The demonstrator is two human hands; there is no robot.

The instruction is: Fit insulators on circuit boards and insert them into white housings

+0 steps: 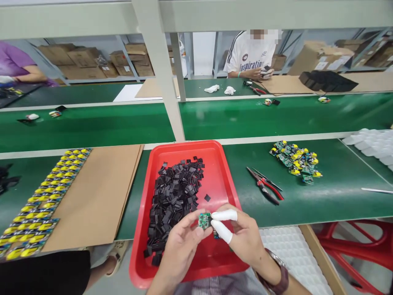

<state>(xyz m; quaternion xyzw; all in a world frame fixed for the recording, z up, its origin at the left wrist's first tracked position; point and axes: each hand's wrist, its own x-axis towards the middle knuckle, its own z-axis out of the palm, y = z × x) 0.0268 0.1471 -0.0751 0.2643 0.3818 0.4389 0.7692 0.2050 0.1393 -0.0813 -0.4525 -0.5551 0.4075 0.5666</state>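
Observation:
Both my hands pinch a small green circuit board (204, 220) over the near end of a red tray (215, 164). My left hand (181, 241) grips it from the left with thumb and fingers closed. My right hand (242, 235), with white finger cots on two fingertips, holds its right edge. A heap of small black square parts (175, 196) fills the tray's left half, and one lies loose (207, 198) near the board.
Red-handled pliers (265, 186) lie right of the tray, with a pile of green-and-yellow boards (294, 159) beyond. Cardboard sheet (98, 192) with rows of yellow parts (46, 200) sits left. White foam trays (371, 143) are at right. Another person (251, 53) works across the green belt (245, 116).

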